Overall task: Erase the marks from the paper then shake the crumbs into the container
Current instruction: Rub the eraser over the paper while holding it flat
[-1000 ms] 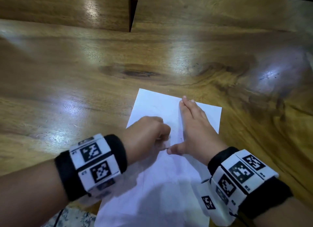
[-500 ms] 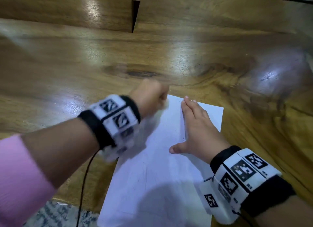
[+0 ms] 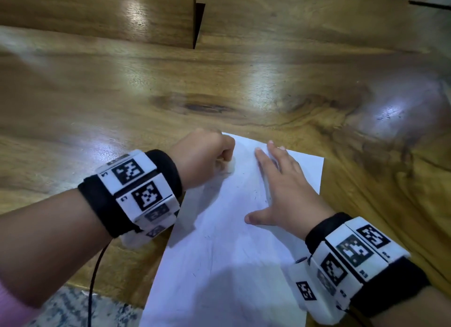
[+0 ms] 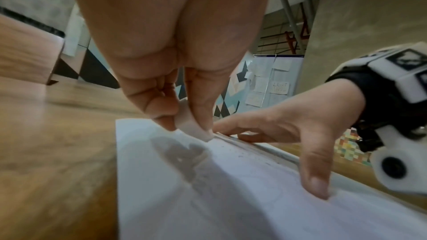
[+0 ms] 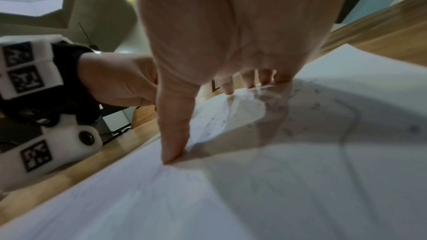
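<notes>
The left hand (image 3: pixel 205 155) pinched a small white rubber eraser (image 4: pixel 194 127) on the far left corner of the white paper sheet (image 3: pixel 219 265), just left of the flat, open right hand (image 3: pixel 285 192) pressing it on the wooden table (image 3: pixel 122 94).

A glossy brown wooden table (image 3: pixel 268 87) with a dark knot in its grain fills most of the head view. At its far edge stand two brown wooden panels (image 3: pixel 97 11) with a dark gap between them. Below the near edge lies a grey speckled patterned floor (image 3: pixel 73 309), crossed by a thin black cable (image 3: pixel 94 282).
</notes>
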Available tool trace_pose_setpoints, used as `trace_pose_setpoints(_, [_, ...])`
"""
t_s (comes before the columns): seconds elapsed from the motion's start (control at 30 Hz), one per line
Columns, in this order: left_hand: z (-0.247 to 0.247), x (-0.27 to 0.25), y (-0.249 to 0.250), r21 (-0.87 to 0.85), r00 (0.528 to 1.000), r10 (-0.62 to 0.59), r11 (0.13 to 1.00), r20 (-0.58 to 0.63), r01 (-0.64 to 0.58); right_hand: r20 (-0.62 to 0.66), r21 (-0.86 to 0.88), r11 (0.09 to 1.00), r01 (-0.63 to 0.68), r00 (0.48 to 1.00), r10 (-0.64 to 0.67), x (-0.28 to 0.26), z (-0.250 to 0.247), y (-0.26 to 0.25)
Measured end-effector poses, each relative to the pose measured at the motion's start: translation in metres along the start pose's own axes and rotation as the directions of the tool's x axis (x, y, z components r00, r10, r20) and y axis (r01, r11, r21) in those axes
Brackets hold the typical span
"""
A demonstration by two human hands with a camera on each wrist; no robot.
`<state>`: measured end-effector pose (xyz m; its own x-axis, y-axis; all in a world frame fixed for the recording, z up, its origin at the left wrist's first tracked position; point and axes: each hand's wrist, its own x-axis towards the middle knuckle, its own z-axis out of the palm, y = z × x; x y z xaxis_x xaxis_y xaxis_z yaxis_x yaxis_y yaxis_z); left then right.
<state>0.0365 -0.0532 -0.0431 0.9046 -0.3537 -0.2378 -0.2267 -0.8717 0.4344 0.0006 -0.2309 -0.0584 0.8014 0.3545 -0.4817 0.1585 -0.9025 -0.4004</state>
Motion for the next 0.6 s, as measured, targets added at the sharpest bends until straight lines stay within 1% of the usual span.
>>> trace_pose_setpoints(0.1, [0.002, 0.002, 0.0, -0.001, 1.0, -0.019, 1.0, 0.022, 0.019, -0.003, -0.01, 1.0, 0.015, 1.0, -0.015, -0.002, 0.001, -0.004])
trace_pose_setpoints(0.17, [0.005, 0.004, 0.002, -0.019, 0.998, -0.06, 0.998, 0.028, 0.06, -0.035, -0.054, 0.999, 0.002, 0.999, -0.004, -0.001, 0.002, -0.007])
trace_pose_setpoints(0.23, [0.007, 0.004, 0.003, -0.043, 0.996, -0.092, 0.995, 0.016, 0.092, -0.06, -0.107, 0.994, 0.01, 0.998, -0.016, 0.002, 0.003, -0.011])
trace_pose_setpoints(0.3, [0.008, 0.005, 0.004, -0.068, 0.994, -0.106, 0.992, 0.004, 0.106, -0.047, -0.101, 0.995, 0.011, 0.999, -0.016, 0.005, 0.005, -0.012])
trace_pose_setpoints(0.37, [0.006, 0.014, 0.006, -0.093, 0.993, -0.114, 0.99, -0.036, 0.11, -0.03, -0.1, 0.995, 0.007, 0.999, -0.01, 0.006, 0.006, -0.011])
trace_pose_setpoints(0.43, [0.0, 0.028, 0.009, -0.094, 0.992, -0.106, 0.991, -0.073, 0.099, -0.024, -0.109, 0.994, 0.004, 1.0, -0.007, 0.006, 0.005, -0.011])
trace_pose_setpoints(0.5, [-0.002, 0.036, 0.013, -0.059, 0.993, -0.085, 0.995, -0.086, 0.08, -0.027, -0.109, 0.994, -0.001, 1.0, -0.002, 0.007, 0.005, -0.012])
trace_pose_setpoints(0.53, [0.0, 0.032, 0.013, -0.05, 0.994, -0.076, 0.996, -0.082, 0.072, -0.028, -0.111, 0.994, -0.004, 1.0, 0.001, 0.007, 0.005, -0.012])
trace_pose_setpoints(0.6, [0.009, 0.007, 0.011, -0.064, 0.998, -0.025, 0.998, -0.054, 0.022, -0.033, -0.112, 0.994, -0.008, 0.999, 0.004, 0.009, 0.006, -0.012])
